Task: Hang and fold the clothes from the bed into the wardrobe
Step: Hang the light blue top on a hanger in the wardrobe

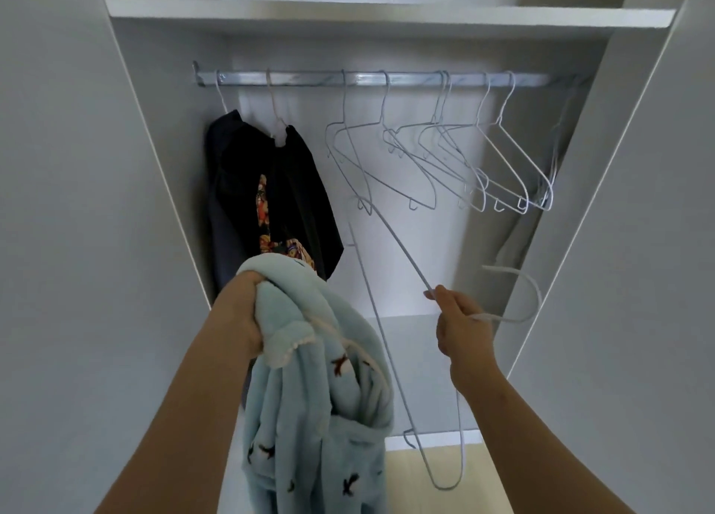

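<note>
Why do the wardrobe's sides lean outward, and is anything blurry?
Head view: the wide lens splays the wardrobe walls; the wire hanger in the right hand looks motion-blurred; the blue fleece in the left hand is sharp; the back panel is brightest centrally.

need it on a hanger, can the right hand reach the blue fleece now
Probably yes: open air separates the right hand, gripping a wire hanger, from the blue fleece in the left hand.
</note>
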{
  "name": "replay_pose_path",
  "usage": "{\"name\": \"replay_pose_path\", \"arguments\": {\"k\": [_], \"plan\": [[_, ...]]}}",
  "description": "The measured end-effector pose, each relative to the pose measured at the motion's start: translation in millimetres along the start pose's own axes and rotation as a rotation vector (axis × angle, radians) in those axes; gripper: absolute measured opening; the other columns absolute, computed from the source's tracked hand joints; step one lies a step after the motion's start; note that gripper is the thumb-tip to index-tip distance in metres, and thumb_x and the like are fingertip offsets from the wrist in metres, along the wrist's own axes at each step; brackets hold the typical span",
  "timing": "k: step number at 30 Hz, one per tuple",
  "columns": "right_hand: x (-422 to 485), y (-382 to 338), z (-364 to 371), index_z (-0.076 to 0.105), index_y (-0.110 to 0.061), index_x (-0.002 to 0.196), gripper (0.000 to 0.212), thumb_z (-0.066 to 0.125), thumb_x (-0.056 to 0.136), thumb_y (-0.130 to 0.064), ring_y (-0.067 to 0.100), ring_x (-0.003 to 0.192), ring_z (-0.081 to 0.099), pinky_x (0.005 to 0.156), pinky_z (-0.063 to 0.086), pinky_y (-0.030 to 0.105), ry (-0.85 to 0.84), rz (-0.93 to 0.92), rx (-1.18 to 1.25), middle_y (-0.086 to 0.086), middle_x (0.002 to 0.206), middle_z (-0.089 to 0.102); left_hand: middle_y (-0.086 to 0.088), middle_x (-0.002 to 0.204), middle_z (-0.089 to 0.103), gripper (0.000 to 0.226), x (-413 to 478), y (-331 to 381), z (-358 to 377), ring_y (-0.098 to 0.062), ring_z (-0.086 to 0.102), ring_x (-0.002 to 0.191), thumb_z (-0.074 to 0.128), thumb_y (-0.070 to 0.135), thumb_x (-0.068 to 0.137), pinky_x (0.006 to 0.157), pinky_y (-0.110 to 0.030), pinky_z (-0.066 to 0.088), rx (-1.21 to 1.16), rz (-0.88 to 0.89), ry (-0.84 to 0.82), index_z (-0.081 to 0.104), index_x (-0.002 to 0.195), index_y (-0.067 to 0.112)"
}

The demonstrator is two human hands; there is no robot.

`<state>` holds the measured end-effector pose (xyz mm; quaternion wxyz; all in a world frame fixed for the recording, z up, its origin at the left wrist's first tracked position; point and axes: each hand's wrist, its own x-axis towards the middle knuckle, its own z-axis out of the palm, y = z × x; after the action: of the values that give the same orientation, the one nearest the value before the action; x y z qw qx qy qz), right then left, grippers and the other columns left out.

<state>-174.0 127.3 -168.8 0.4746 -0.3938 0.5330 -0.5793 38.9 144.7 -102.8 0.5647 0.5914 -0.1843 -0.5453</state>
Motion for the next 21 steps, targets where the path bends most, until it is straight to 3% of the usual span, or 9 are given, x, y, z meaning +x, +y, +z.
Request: {"name": "replay_pose_path", "arguments": {"k": [2,5,8,10,14,16,19,21], "plan": [[4.0,-0.6,-2.8,0.066,-0.017,0.069,0.027,0.057,0.092,-0.028,0.006,0.037,0.025,0.039,0.024,0.016,0.002,-0.005,-0.004,0.002,0.046,0.030,-0.009,0.072,0.046,0.014,6.1,-1.3,-2.6,-0.023,0.042,0.063,0.044,0.019,0.098,0.087,-0.040,0.040,-0.004,-0.061,0.010,0.055,0.099,0.010],[11.3,-2.6,-5.6,0.059,-0.011,0.058,0.037,0.058,0.091,-0.026,0.006,0.035,0.022,0.038,0.022,0.015,-0.001,0.002,0.051,-0.001,0.041,0.027,-0.014,0.079,0.054,0.021,18.4,-6.9,-9.1,-0.026,0.051,0.069,0.054,0.021,0.092,0.079,-0.037,0.044,0.076,-0.025,0.070,0.059,0.104,0.005],[17.9,-5.0,-9.0,0.054,-0.014,0.046,0.047,0.058,0.092,-0.023,0.005,0.032,0.020,0.036,0.020,0.013,-0.025,0.017,0.134,-0.003,0.038,0.027,-0.019,0.096,0.059,0.031,29.5,-8.1,-17.9,-0.032,0.057,0.085,0.064,0.012,0.084,0.080,-0.041,0.048,0.412,0.147,0.136,0.054,0.112,0.003],[20.2,-4.6,-11.6,0.051,-0.017,0.038,0.054,0.058,0.091,-0.020,0.005,0.032,0.020,0.035,0.018,0.014,-0.055,0.030,0.159,-0.003,0.038,0.028,-0.021,0.103,0.057,0.029,31.6,-3.2,-23.7,-0.033,0.055,0.092,0.067,0.009,0.081,0.083,-0.043,0.049,0.566,0.193,0.168,0.054,0.107,0.007],[19.5,-1.4,-17.4,0.046,-0.011,0.045,0.046,0.060,0.089,-0.014,0.006,0.032,0.021,0.035,0.020,0.014,-0.122,0.040,0.096,-0.004,0.036,0.031,-0.019,0.101,0.056,0.027,36.7,13.2,-30.0,-0.031,0.054,0.091,0.067,0.008,0.082,0.083,-0.043,0.049,0.576,0.221,0.193,0.055,0.106,0.007],[19.5,-0.6,-21.1,0.045,-0.008,0.049,0.043,0.060,0.089,-0.012,0.006,0.033,0.023,0.035,0.022,0.014,-0.150,0.041,0.036,-0.004,0.035,0.033,-0.018,0.094,0.058,0.022,34.4,25.6,-26.3,-0.031,0.056,0.081,0.065,0.009,0.085,0.074,-0.041,0.052,0.493,0.184,0.177,0.055,0.103,0.003],[19.4,-0.4,-24.8,0.048,-0.007,0.050,0.041,0.062,0.088,-0.013,0.009,0.039,0.027,0.040,0.025,0.017,-0.185,0.006,-0.111,0.005,0.043,0.037,-0.013,0.074,0.053,0.012,28.1,43.5,-19.0,-0.026,0.050,0.062,0.058,0.014,0.089,0.046,-0.033,0.049,0.415,0.086,0.147,0.053,0.083,0.004],[18.3,-1.4,-25.3,0.050,-0.007,0.051,0.040,0.062,0.087,-0.015,0.013,0.046,0.028,0.046,0.025,0.021,-0.195,-0.026,-0.203,0.012,0.055,0.039,-0.013,0.074,0.053,0.017,26.5,50.4,-16.8,-0.027,0.050,0.061,0.058,0.017,0.089,0.048,-0.035,0.045,0.390,0.055,0.154,0.053,0.080,0.004]]}}
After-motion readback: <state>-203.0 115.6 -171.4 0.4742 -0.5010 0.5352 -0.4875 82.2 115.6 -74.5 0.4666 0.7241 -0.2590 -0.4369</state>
